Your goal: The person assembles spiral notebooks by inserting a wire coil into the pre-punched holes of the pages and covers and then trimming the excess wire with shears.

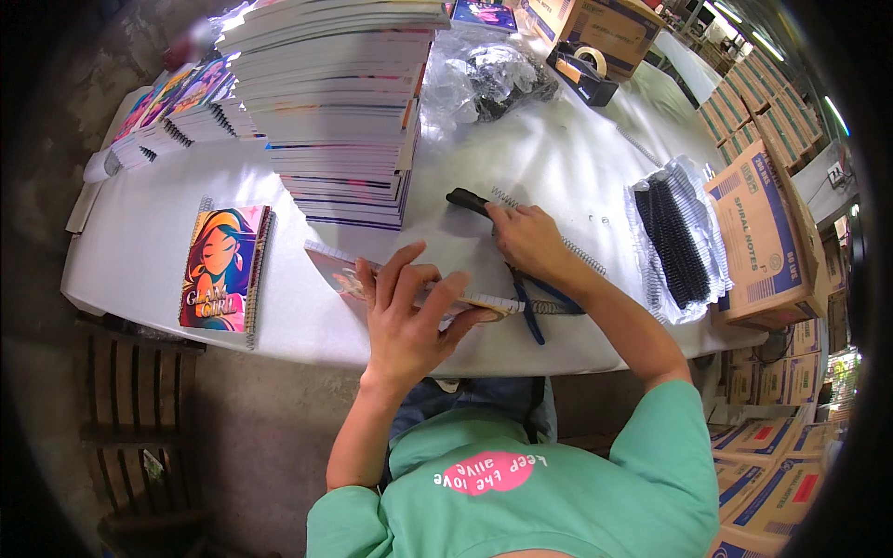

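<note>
My left hand [405, 302] grips a notebook [327, 267], holding it tilted on the table with its edge toward me. A wire spiral [549, 307] shows at the notebook's right end. My right hand [532, 240] is closed on one end of a black elongated tool [468, 200], whose exact kind I cannot make out. Under my right wrist lie blue-handled pliers [532, 321], partly hidden. A loose spiral coil [584, 259] runs beside my right hand.
A tall stack of unbound notebooks [339, 121] rises ahead. At left lie a spiral notebook [221, 270] and several bound ones [181, 102]. To the right are a plastic bag of black spirals [679, 242] and a cardboard box [758, 237]. A tape dispenser [584, 74] stands farther back.
</note>
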The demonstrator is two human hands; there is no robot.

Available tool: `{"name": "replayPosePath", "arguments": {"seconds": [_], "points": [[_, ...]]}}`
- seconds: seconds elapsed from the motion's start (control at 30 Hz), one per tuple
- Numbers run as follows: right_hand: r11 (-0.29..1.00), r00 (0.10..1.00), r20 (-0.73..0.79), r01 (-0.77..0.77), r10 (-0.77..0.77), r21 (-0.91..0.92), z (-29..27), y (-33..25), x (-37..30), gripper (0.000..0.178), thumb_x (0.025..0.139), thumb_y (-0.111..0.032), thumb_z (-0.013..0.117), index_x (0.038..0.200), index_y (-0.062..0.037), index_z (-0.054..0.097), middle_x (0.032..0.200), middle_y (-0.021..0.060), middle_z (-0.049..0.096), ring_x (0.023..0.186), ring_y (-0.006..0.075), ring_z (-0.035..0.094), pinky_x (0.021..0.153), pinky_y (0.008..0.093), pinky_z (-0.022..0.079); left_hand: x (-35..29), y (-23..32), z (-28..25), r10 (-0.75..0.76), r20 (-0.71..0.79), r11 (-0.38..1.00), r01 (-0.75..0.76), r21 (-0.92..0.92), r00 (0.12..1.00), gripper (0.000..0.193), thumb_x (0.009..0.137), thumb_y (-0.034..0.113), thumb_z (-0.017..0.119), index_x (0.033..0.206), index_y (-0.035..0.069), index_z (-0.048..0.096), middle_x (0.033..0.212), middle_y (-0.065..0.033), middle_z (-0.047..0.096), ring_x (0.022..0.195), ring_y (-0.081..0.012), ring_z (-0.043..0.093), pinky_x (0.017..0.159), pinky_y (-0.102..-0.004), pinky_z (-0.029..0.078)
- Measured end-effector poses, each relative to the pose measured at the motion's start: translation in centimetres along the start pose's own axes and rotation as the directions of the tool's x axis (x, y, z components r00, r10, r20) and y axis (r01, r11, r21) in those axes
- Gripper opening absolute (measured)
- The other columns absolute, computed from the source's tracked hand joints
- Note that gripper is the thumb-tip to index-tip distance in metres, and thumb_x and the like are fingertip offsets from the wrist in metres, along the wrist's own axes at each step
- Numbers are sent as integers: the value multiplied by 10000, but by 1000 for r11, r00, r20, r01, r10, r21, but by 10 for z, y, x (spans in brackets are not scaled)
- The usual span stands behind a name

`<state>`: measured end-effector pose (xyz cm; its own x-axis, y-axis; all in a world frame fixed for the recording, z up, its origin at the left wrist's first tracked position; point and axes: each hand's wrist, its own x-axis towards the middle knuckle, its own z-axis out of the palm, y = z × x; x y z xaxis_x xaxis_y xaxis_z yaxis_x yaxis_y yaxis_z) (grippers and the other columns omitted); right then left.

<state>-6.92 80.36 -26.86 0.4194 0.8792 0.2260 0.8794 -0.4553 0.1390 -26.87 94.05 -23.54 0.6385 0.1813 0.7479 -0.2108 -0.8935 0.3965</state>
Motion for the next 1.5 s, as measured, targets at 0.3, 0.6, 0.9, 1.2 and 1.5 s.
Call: {"name": "replayPosePath", "arguments": {"seconds": [0.3, 0.6, 0.9, 1.2, 1.5], "points": [[-131, 994, -9, -5, -105, 991, -75, -7, -32, 260, 665, -123, 716, 818, 86, 686, 863, 229, 676, 837, 318, 666, 800, 371, 525, 6, 10, 7, -92, -67, 995, 90, -34, 993, 474, 601, 431, 831, 849, 128, 565, 966, -59, 474, 1234, -369, 413, 1067, -551, 120], [133, 999, 10, -4, -44, 991, -72, -5, -29, 237, 652, -92, 700, 868, 6, 713, 836, 129, 697, 735, 200, 662, 711, 300, 518, 7, 10, 3, -106, 19, 994, 106, 23, 994, 463, 589, 407, 845, 850, 135, 576, 941, -63, 476, 1246, -367, 402, 1062, -578, 125], [-47, 951, -276, 272, -141, 961, -100, -19, -25, 265, 639, -90, 698, 893, -15, 705, 834, 128, 684, 773, 219, 663, 703, 301, 509, 0, 1, 3, -235, 28, 972, 236, -17, 971, 767, 528, 291, 867, 1166, 74, 501, 1193, -166, 510, 1264, -343, 394, 1093, -542, 112], [130, 998, -45, 51, -44, 990, -85, -18, -22, 262, 624, 17, 635, 873, -11, 711, 853, 102, 696, 759, 168, 650, 691, 271, 499, 3, 2, 10, -225, -19, 967, 221, -125, 974, 925, 556, 466, 847, 1270, 32, 448, 1302, -182, 465, 1241, -323, 419, 1097, -547, 102], [39, 992, -112, 110, 59, 993, -89, -33, -14, 255, 646, -1, 667, 897, -16, 707, 846, 125, 692, 769, 224, 665, 707, 302, 507, 12, -28, -15, -146, -35, 960, 150, 236, 989, 743, 465, 558, 830, 977, 72, 597, 894, -88, 494, 1193, -351, 423, 1019, -562, 239]]}}
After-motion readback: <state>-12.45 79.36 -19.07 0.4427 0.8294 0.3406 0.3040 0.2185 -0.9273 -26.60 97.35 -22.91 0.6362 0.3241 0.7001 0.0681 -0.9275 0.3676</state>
